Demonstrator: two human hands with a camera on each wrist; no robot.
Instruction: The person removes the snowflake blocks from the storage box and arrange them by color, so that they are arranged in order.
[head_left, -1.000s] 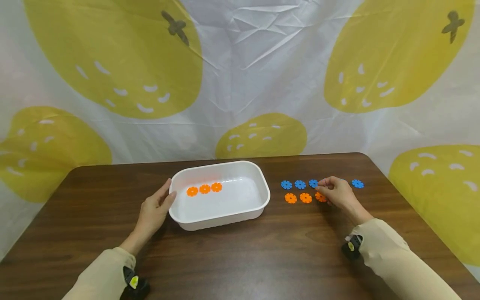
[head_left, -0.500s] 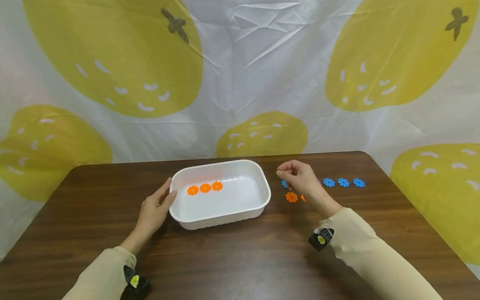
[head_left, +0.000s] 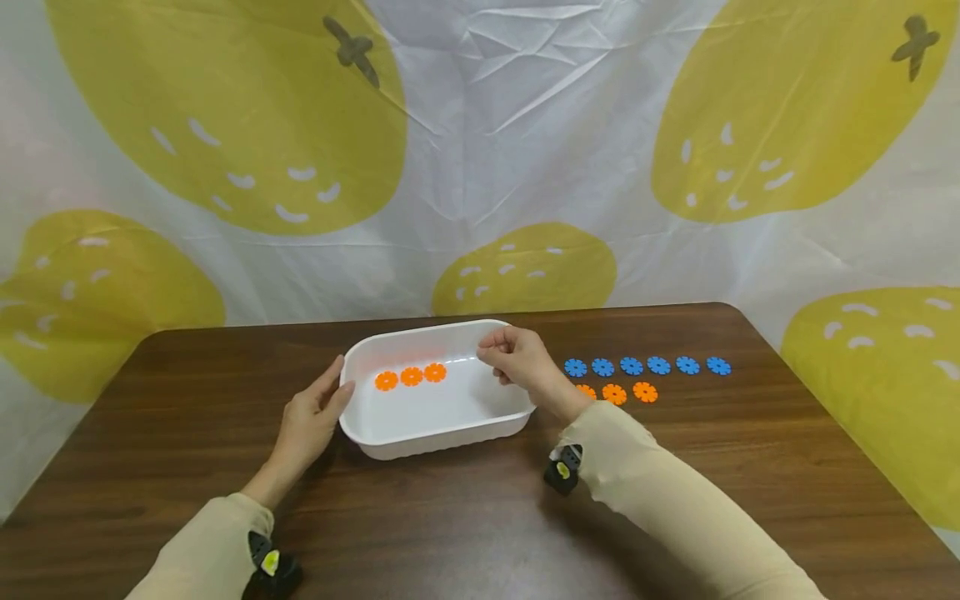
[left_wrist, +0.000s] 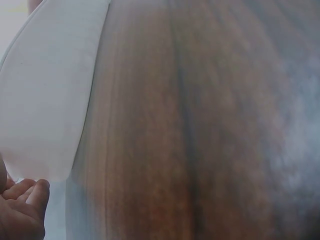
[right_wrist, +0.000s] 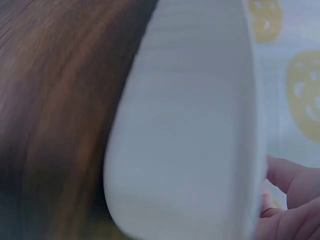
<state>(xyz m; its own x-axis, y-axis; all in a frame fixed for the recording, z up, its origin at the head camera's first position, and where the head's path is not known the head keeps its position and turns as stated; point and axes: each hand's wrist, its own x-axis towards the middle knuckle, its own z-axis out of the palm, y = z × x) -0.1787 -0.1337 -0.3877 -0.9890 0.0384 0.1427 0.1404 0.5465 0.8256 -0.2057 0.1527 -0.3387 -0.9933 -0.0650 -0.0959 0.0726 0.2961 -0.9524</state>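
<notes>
A white rectangular tray point(head_left: 442, 429) stands on the brown table, with three orange notched plastic discs point(head_left: 411, 377) in a row inside. My left hand point(head_left: 306, 425) grips its left end, thumb over the rim and fingers against the outer wall. Over the tray's right side hovers my right hand point(head_left: 521, 362), thumb and fingertips drawn together; I cannot tell whether a disc is between them. In the right wrist view, the tray wall point(right_wrist: 185, 140) covers part of the right hand point(right_wrist: 295, 210). The left wrist view catches some left fingers point(left_wrist: 37, 197) at the tray's corner.
Right of the tray lies a row of several blue notched discs point(head_left: 631, 366). In front of it is a row of orange discs point(head_left: 645, 392), one partly behind my right wrist. A white curtain with yellow fruit prints point(head_left: 525, 267) hangs behind the wooden table point(head_left: 450, 525).
My right hand has travelled left from the disc rows to above the tray, uncovering the blue row. My left hand stays on the tray, which still shows three orange discs.
</notes>
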